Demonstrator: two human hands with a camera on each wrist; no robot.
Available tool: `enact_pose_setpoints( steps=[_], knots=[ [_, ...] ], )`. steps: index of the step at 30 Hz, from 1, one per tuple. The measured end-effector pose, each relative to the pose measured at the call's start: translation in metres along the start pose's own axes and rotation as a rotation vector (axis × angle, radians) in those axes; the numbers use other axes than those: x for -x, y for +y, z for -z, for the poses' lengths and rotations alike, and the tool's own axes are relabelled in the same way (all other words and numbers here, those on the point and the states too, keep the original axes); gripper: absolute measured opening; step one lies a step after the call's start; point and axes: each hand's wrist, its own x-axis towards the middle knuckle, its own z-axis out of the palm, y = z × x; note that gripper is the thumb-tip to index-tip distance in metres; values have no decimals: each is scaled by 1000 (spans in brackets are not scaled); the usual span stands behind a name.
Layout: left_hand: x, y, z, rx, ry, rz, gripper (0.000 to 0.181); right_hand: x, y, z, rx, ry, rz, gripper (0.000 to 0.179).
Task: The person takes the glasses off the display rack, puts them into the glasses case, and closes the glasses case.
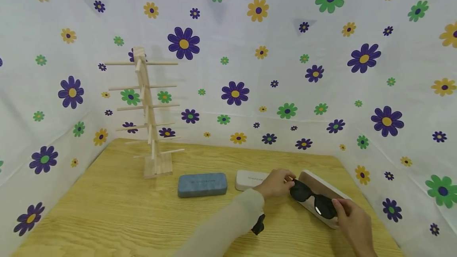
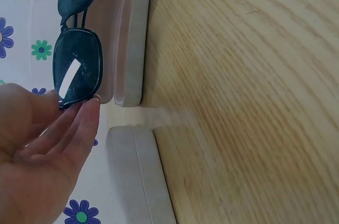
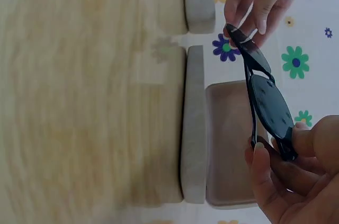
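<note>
A pair of black sunglasses [image 1: 314,197] is held between both hands, in front of an opened glasses case [image 1: 323,187] with a light outside and pinkish lining. My left hand [image 1: 276,183] pinches one end of the frame; in the left wrist view its fingers [image 2: 79,139] lie at the lens corner. At the other end, my right hand [image 1: 353,219] grips the frame between thumb and fingers, as the right wrist view also shows [image 3: 296,171]. The temples appear folded behind the lenses. Beside the left hand lies a closed white glasses case [image 1: 250,177], partly covered by that hand.
A closed blue glasses case [image 1: 202,185] lies left of the white one on the wooden table [image 1: 118,209]. Behind it at the left stands a wooden rack [image 1: 147,102] with several horizontal pegs. A flower-patterned cloth [image 1: 228,50] surrounds the table at the back and sides.
</note>
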Motion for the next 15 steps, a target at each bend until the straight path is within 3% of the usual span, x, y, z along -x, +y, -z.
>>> enact_pose_setpoints(
  steps=[9,15],
  knots=[
    [-8,6,-8,-129,-163,-14,45,-7,9,-8,73,122,47,22],
    [-14,2,-13,-285,-182,1,52,-12,10,-10,100,81,32,23]
  ],
)
